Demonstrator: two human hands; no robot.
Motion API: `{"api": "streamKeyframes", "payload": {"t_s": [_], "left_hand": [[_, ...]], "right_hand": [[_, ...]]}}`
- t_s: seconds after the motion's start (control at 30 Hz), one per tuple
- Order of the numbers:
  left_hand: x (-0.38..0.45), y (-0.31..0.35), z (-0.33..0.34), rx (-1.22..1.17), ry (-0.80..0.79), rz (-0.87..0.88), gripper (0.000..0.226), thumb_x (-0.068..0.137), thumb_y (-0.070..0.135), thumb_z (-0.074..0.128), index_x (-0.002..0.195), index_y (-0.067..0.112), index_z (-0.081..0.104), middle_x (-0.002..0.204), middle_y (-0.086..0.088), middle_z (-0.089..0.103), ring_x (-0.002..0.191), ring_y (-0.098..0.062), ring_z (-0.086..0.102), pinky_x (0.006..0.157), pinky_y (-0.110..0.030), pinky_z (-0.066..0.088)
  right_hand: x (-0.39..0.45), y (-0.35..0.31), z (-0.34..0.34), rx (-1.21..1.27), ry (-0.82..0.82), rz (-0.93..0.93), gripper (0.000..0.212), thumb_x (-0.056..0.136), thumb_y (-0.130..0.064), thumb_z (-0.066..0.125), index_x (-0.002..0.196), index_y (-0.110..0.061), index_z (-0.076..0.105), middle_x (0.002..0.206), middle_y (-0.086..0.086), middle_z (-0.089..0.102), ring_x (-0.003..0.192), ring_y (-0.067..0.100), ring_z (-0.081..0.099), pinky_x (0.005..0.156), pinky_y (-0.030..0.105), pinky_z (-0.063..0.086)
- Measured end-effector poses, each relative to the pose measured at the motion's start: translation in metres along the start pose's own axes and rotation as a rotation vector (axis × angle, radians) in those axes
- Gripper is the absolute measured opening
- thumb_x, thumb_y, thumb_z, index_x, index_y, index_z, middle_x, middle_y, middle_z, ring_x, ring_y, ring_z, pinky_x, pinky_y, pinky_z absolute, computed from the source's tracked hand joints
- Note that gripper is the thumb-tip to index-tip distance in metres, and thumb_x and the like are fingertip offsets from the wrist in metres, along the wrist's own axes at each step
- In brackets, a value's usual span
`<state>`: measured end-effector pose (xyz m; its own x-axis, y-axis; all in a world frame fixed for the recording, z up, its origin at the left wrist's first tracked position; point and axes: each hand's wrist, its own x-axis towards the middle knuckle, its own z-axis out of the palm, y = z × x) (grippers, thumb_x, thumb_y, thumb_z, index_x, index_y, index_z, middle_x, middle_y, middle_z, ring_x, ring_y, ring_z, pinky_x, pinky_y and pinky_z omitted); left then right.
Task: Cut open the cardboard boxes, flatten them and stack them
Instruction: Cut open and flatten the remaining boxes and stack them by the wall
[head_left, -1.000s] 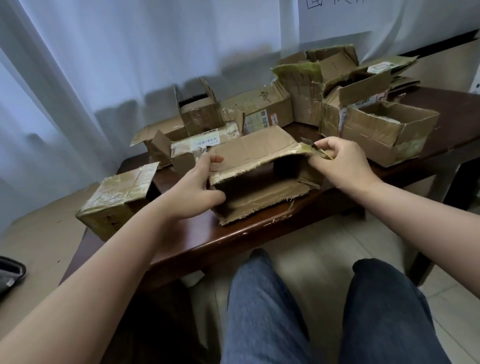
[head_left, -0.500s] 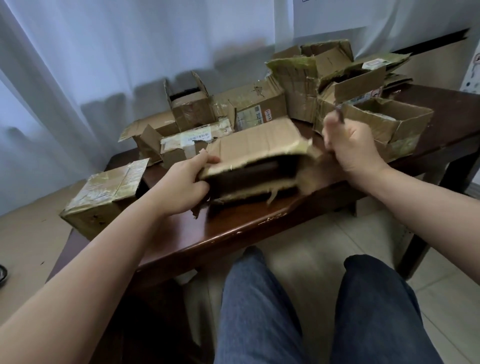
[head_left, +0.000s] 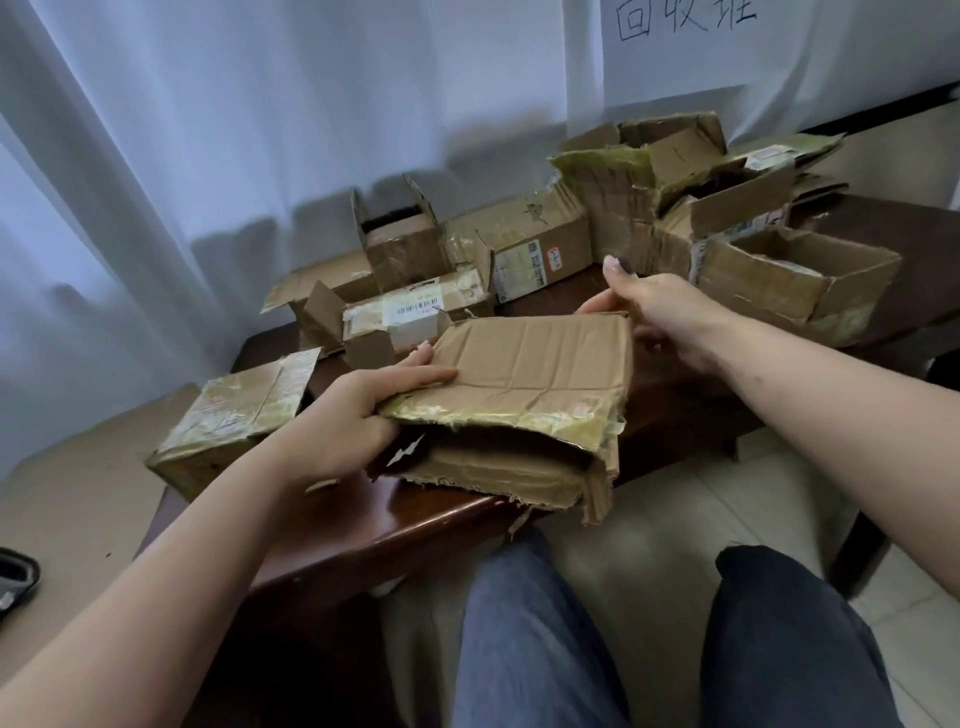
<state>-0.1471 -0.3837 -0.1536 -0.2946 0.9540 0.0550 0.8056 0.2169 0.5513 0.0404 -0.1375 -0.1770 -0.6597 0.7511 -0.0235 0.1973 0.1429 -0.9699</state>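
A worn cardboard box (head_left: 535, 364), squashed low with yellowed tape along its torn open front, lies at the near edge of the dark wooden table (head_left: 415, 519). My left hand (head_left: 358, 410) grips the box's left side, thumb on top and fingers underneath. My right hand (head_left: 660, 312) holds the far right corner, fingers over the back edge and thumb raised. No cutter shows in either hand.
A taped, closed box (head_left: 234, 415) sits at the table's left end. An open box (head_left: 795, 280) stands at the right, a labelled box (head_left: 405, 312) and several opened boxes (head_left: 623, 192) behind. White curtains hang beyond. My knees are below the table edge.
The box has been pressed flatter and lowered toward the table's near edge. My right hand moved from the box's right side to its far right corner; the thin tool it held is no longer visible.
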Motion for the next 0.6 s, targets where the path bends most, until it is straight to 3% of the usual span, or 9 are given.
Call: {"api": "streamKeyframes", "payload": {"t_s": [0.1, 0.17, 0.3, 0.47, 0.6], "left_hand": [[0.0017, -0.0018, 0.0017, 0.019, 0.012, -0.003, 0.077, 0.083, -0.018, 0.041, 0.133, 0.039, 0.056, 0.156, 0.018, 0.027, 0.143, 0.001, 0.024, 0.121, -0.034, 0.021], [0.0036, -0.0020, 0.0031, 0.024, 0.018, -0.006, 0.079, 0.081, -0.019, 0.040, 0.134, 0.037, 0.056, 0.157, 0.015, 0.027, 0.144, -0.001, 0.022, 0.121, -0.033, 0.018], [0.0061, -0.0015, 0.0052, 0.025, 0.012, 0.003, 0.078, 0.080, -0.020, 0.038, 0.136, 0.033, 0.055, 0.157, 0.013, 0.026, 0.144, -0.001, 0.020, 0.121, -0.033, 0.017], [0.0062, -0.0034, 0.0058, 0.011, 0.016, 0.000, 0.078, 0.081, -0.020, 0.039, 0.135, 0.034, 0.055, 0.158, 0.014, 0.026, 0.144, -0.001, 0.020, 0.121, -0.031, 0.017], [0.0048, -0.0026, 0.0087, 0.014, 0.006, 0.012, 0.082, 0.078, -0.022, 0.037, 0.136, 0.033, 0.054, 0.158, 0.011, 0.025, 0.144, 0.000, 0.019, 0.120, -0.025, 0.016]], "right_hand": [[0.0045, -0.0015, 0.0020, 0.013, -0.127, 0.062, 0.063, 0.094, -0.064, 0.032, 0.094, -0.015, 0.072, 0.050, -0.003, 0.050, 0.041, 0.008, 0.037, 0.045, 0.020, 0.033], [0.0043, 0.0001, 0.0024, 0.038, -0.192, 0.093, 0.059, 0.094, -0.064, 0.032, 0.096, -0.018, 0.069, 0.045, -0.007, 0.050, 0.033, 0.004, 0.037, 0.034, 0.015, 0.030], [0.0040, 0.0009, 0.0033, 0.157, -0.304, 0.115, 0.059, 0.095, -0.061, 0.030, 0.095, -0.013, 0.066, 0.039, -0.003, 0.041, 0.028, 0.006, 0.028, 0.029, 0.013, 0.029], [0.0048, 0.0005, 0.0037, 0.050, -0.339, 0.136, 0.058, 0.088, -0.068, 0.035, 0.078, -0.014, 0.054, 0.036, -0.005, 0.036, 0.028, 0.006, 0.023, 0.030, 0.015, 0.020], [-0.0028, -0.0047, 0.0020, 0.097, -0.320, 0.173, 0.054, 0.084, -0.067, 0.045, 0.082, -0.015, 0.056, 0.039, -0.006, 0.038, 0.030, 0.005, 0.023, 0.029, 0.012, 0.029]]}}
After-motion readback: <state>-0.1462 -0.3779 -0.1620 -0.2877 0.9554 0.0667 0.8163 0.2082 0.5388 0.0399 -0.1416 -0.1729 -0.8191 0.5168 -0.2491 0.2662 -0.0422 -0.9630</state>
